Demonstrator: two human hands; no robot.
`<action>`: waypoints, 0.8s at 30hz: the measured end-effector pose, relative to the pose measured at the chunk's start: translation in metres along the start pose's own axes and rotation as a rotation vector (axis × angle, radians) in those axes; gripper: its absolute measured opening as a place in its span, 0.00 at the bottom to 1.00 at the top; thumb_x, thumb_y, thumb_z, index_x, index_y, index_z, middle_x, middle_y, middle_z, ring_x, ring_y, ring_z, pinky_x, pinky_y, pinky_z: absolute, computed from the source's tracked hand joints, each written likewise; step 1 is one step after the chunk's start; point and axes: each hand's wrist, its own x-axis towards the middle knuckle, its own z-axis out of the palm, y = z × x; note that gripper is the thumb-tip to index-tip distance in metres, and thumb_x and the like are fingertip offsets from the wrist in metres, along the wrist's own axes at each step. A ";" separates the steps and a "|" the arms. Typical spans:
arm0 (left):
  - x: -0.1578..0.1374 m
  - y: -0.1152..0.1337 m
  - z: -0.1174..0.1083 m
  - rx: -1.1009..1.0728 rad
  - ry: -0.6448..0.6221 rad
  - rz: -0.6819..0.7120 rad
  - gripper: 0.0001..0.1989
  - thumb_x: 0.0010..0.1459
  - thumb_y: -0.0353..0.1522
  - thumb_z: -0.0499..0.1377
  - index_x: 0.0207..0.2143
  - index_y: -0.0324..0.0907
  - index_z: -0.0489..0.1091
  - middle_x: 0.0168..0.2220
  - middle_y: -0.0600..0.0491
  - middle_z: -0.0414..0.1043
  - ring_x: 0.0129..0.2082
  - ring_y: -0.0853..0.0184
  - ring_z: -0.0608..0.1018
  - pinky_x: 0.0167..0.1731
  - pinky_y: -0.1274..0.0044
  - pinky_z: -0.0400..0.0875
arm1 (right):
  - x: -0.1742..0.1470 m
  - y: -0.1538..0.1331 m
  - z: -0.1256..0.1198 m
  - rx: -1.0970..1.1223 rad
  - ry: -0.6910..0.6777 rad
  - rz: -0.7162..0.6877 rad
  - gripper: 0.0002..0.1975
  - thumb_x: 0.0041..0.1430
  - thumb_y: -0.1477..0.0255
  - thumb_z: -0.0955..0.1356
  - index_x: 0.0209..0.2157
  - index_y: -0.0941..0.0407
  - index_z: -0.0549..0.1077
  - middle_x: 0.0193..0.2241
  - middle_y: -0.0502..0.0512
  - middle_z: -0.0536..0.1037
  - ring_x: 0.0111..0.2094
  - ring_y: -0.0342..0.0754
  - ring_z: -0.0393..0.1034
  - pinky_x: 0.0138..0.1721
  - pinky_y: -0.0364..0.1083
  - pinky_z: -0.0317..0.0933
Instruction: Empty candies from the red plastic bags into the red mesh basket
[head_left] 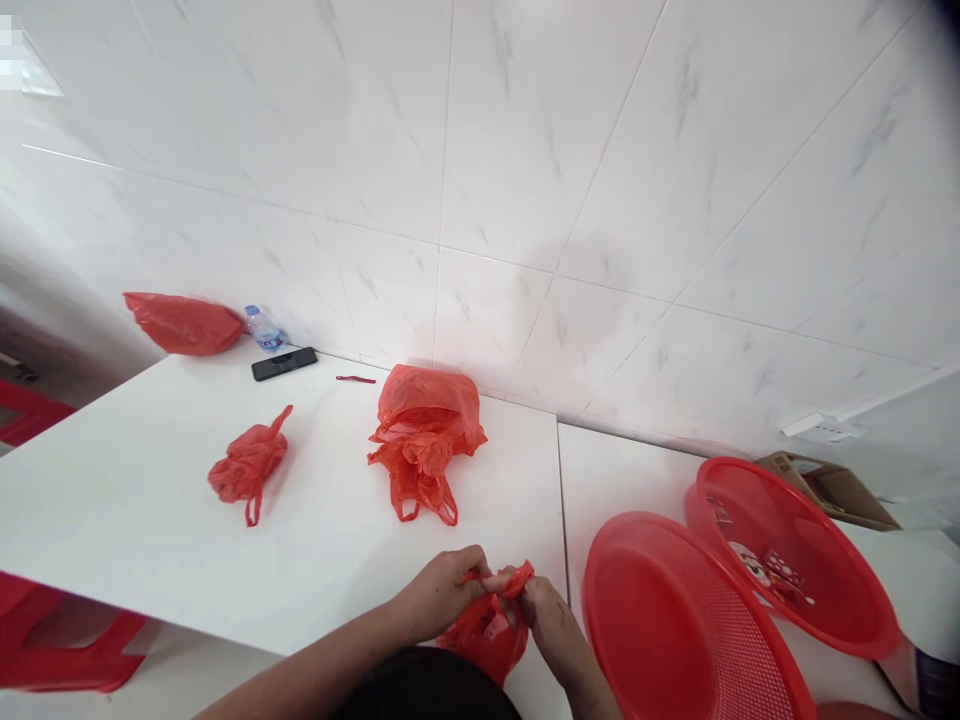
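White table (135, 500) filled the left side, with two red baskets (675, 620) at the near right. Farther back lay a knotted bag (424, 440), a smaller tied bag (249, 465), a phone (283, 363) and a water bottle (264, 328). At the near edge, the left hand (442, 592) and right hand (547, 618) both pinched the top of a small red bag (484, 630).

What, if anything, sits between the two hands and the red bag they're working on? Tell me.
Nothing visible. The left hand and right hand both pinch the top of the small red plastic bag at the table's near edge; the other bags lie farther back.
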 end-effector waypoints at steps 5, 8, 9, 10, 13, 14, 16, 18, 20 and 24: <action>0.003 -0.003 0.003 -0.003 0.046 -0.081 0.04 0.50 0.28 0.50 0.26 0.43 0.63 0.26 0.58 0.68 0.29 0.68 0.68 0.30 0.77 0.61 | -0.002 -0.012 0.002 0.017 -0.179 -0.031 0.25 0.60 0.51 0.59 0.36 0.55 0.77 0.34 0.53 0.71 0.37 0.48 0.65 0.41 0.48 0.60; 0.005 -0.007 0.005 -0.009 0.062 -0.090 0.03 0.49 0.28 0.50 0.26 0.43 0.62 0.26 0.58 0.66 0.29 0.69 0.67 0.30 0.78 0.60 | 0.002 -0.016 0.007 -0.042 -0.201 -0.080 0.13 0.54 0.65 0.66 0.40 0.54 0.75 0.34 0.51 0.71 0.36 0.46 0.65 0.39 0.45 0.60; 0.005 -0.008 0.005 -0.010 0.069 -0.092 0.03 0.49 0.29 0.50 0.26 0.43 0.62 0.26 0.58 0.66 0.29 0.69 0.67 0.29 0.78 0.60 | 0.005 -0.015 0.009 -0.065 -0.164 -0.086 0.15 0.52 0.69 0.67 0.43 0.54 0.73 0.33 0.51 0.71 0.35 0.46 0.65 0.38 0.45 0.60; 0.005 -0.009 0.006 -0.008 0.072 -0.094 0.03 0.49 0.29 0.50 0.27 0.43 0.62 0.26 0.58 0.66 0.29 0.69 0.67 0.29 0.78 0.59 | 0.008 -0.012 0.011 -0.098 -0.102 -0.084 0.18 0.50 0.71 0.66 0.45 0.54 0.71 0.32 0.49 0.71 0.33 0.46 0.65 0.36 0.44 0.60; 0.003 -0.011 0.008 -0.003 0.061 -0.093 0.02 0.49 0.29 0.52 0.27 0.43 0.63 0.25 0.59 0.66 0.28 0.69 0.68 0.29 0.78 0.59 | 0.017 -0.004 0.014 -0.288 0.158 -0.068 0.18 0.47 0.74 0.65 0.44 0.54 0.70 0.25 0.46 0.67 0.27 0.45 0.63 0.30 0.43 0.58; 0.002 -0.011 0.009 0.000 0.057 -0.092 0.02 0.49 0.30 0.52 0.27 0.43 0.64 0.25 0.58 0.67 0.28 0.69 0.68 0.28 0.78 0.59 | 0.019 -0.001 0.015 -0.362 0.220 -0.066 0.16 0.47 0.74 0.64 0.41 0.54 0.71 0.24 0.46 0.68 0.26 0.45 0.63 0.30 0.43 0.57; 0.001 -0.012 0.010 0.010 0.059 -0.092 0.02 0.49 0.30 0.52 0.27 0.43 0.64 0.26 0.58 0.68 0.28 0.69 0.69 0.29 0.79 0.59 | 0.022 0.002 0.016 -0.445 0.258 -0.049 0.12 0.49 0.73 0.63 0.36 0.53 0.73 0.24 0.48 0.71 0.26 0.45 0.64 0.30 0.44 0.57; 0.001 -0.013 0.010 0.027 0.068 -0.095 0.03 0.50 0.30 0.52 0.28 0.43 0.65 0.27 0.58 0.68 0.29 0.69 0.69 0.29 0.78 0.59 | 0.022 0.003 0.019 -0.456 0.234 -0.029 0.10 0.53 0.71 0.62 0.33 0.52 0.74 0.23 0.48 0.73 0.25 0.45 0.65 0.30 0.44 0.57; 0.002 -0.014 0.009 0.048 0.073 -0.094 0.03 0.50 0.31 0.53 0.28 0.43 0.66 0.27 0.57 0.69 0.29 0.68 0.69 0.29 0.78 0.59 | 0.021 0.003 0.021 -0.416 0.215 -0.041 0.12 0.55 0.69 0.61 0.32 0.52 0.75 0.24 0.48 0.75 0.25 0.46 0.66 0.30 0.44 0.57; 0.003 -0.017 0.008 0.092 0.066 -0.095 0.03 0.50 0.30 0.53 0.29 0.43 0.67 0.27 0.57 0.70 0.29 0.68 0.69 0.30 0.78 0.59 | 0.020 -0.001 0.022 -0.171 0.177 -0.069 0.14 0.50 0.73 0.62 0.36 0.54 0.77 0.33 0.52 0.79 0.35 0.48 0.72 0.39 0.45 0.62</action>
